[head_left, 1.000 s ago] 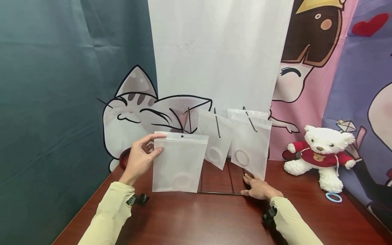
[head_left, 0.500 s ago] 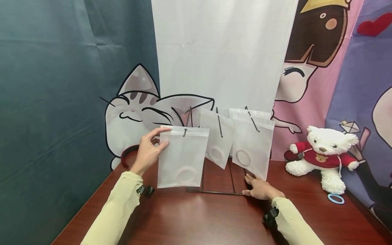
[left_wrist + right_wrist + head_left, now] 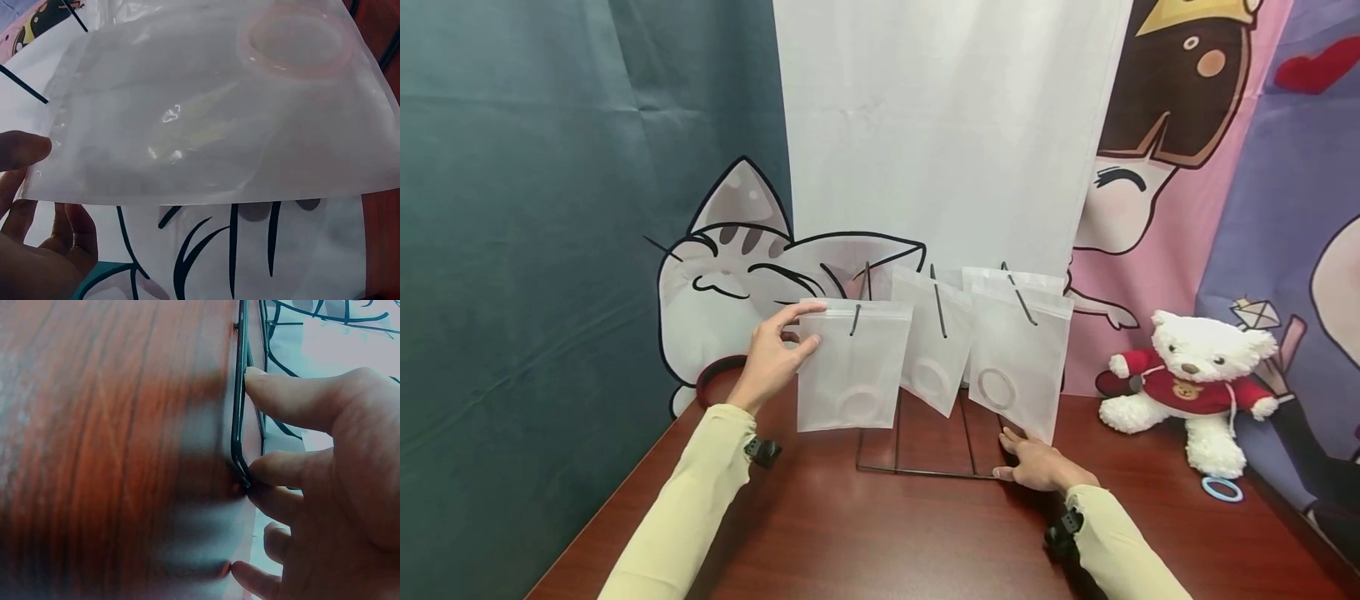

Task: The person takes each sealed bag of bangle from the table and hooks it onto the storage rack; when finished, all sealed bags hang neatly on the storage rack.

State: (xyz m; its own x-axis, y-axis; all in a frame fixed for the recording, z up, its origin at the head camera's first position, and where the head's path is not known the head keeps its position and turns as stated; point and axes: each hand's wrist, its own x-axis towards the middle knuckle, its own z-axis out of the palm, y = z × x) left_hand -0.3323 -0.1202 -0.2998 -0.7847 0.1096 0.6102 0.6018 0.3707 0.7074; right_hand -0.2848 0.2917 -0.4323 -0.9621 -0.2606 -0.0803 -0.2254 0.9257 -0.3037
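Observation:
My left hand [image 3: 775, 357] pinches the upper left corner of a frosted zip-top bag [image 3: 853, 358] between thumb and fingers. The bag's top hole is on the left hook [image 3: 856, 320] of a black wire display rack [image 3: 925, 474]. A pinkish ring [image 3: 275, 67] shows through the bag in the left wrist view. My right hand [image 3: 1036, 463] rests at the rack's front right corner, fingers spread, with thumb and fingertips touching the base wire [image 3: 238, 400]. Similar bags hang on the middle hook [image 3: 938, 308] and right hook [image 3: 1021, 302]; rings show through the front ones.
A white teddy bear [image 3: 1187, 375] in a red sweater sits at the right, with a light-blue ring [image 3: 1222, 489] by its foot. A dark red round band [image 3: 706, 385] lies behind my left hand. Printed curtains [image 3: 940, 125] stand behind the brown table [image 3: 880, 542].
My left hand has moved the bag up and back, onto the left hook and further along it. My right hand has stayed at the rack's corner.

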